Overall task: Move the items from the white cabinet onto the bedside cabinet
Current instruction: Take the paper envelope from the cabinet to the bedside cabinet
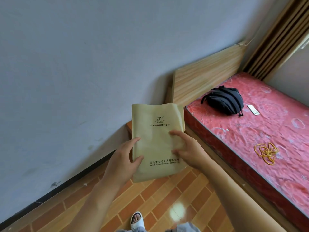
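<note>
tan paper covers the notebook, and both hands are holding it up in the air in front of the person. the left hand grips the left edge, with its thumb on the front cover and its fingers curled round the edge. the right hand holds the right side, with its thumb and fingers pressed on the front; how it wraps behind the book cannot be seen.

the notebook's long side points away from the person, toward the corner where the grey wall meets the wooden headboard. the top of the book is the far end, and the printed words at the bottom are close to the hands.

just past the far left edge of the book, a small bit of orange-brown wood peeks out. that looks like the bedside cabinet, tucked between the wall and the red bed. most of it is hidden behind the book, so its top cannot be seen.

so the cabinet lies straight ahead and lower down, right under the far end of the book. both hands look about equally near to it. the next move is likely forward and down, laying the book flat on that top.

a black backpack and some yellow rubber bands lie on the bed, well apart from the hands.
</note>
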A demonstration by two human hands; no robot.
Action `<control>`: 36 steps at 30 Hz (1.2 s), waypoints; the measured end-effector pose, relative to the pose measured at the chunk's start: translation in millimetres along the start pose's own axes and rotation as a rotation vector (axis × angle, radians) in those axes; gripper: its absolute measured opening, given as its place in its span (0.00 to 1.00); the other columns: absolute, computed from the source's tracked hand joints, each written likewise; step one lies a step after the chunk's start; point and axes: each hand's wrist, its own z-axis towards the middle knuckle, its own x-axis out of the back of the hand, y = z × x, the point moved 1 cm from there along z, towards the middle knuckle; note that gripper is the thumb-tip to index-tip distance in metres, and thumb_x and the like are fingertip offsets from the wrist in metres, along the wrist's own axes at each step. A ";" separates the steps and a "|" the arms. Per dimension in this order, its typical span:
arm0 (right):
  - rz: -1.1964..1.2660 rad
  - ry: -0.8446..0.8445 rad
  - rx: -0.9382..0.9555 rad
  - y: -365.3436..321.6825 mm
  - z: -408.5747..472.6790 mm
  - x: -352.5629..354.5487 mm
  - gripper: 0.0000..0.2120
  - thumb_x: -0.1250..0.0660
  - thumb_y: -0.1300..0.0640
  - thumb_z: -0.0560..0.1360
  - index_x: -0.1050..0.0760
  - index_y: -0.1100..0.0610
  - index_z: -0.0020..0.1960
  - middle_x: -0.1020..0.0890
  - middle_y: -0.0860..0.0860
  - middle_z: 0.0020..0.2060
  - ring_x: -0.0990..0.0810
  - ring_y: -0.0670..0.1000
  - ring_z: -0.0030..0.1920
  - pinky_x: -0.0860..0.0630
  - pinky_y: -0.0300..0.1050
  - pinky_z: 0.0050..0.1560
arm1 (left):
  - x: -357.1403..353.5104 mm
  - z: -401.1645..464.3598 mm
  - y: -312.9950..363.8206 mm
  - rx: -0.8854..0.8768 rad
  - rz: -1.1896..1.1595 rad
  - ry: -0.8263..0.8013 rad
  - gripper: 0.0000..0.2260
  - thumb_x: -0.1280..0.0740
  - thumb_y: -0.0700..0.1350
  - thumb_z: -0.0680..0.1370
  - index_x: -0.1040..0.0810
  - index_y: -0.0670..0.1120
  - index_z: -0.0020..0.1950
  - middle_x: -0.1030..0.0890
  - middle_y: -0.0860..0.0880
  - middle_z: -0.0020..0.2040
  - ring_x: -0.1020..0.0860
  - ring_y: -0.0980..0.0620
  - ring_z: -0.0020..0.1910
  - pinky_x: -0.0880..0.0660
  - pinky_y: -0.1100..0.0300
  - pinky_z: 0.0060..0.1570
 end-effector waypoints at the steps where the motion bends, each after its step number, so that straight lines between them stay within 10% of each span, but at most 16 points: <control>1: -0.013 -0.016 -0.013 -1.7 9.2 -1.8 0.30 0.26 0.59 0.73 0.28 0.31 0.66 0.22 0.41 0.62 0.21 0.39 0.54 0.25 0.32 0.46 | 1.2 7.2 -4.7 0.010 0.003 -0.004 0.29 0.25 0.51 0.77 0.30 0.60 0.76 0.24 0.59 0.68 0.25 0.57 0.65 0.27 0.57 0.64; 29: -0.254 -0.470 -0.028 79.3 356.1 9.0 0.35 0.31 0.59 0.76 0.39 0.33 0.73 0.23 0.49 0.62 0.19 0.53 0.55 0.18 0.54 0.56 | -112.6 257.8 -80.3 0.358 0.092 0.042 0.28 0.26 0.48 0.78 0.31 0.55 0.76 0.25 0.56 0.69 0.29 0.64 0.62 0.32 0.67 0.60; 36: -0.345 -0.574 -0.022 131.6 419.5 -24.3 0.36 0.30 0.58 0.76 0.41 0.36 0.77 0.26 0.49 0.64 0.22 0.51 0.55 0.20 0.48 0.55 | -163.4 290.4 -128.5 0.461 0.058 0.004 0.29 0.25 0.46 0.77 0.31 0.52 0.76 0.24 0.53 0.71 0.27 0.53 0.71 0.27 0.52 0.70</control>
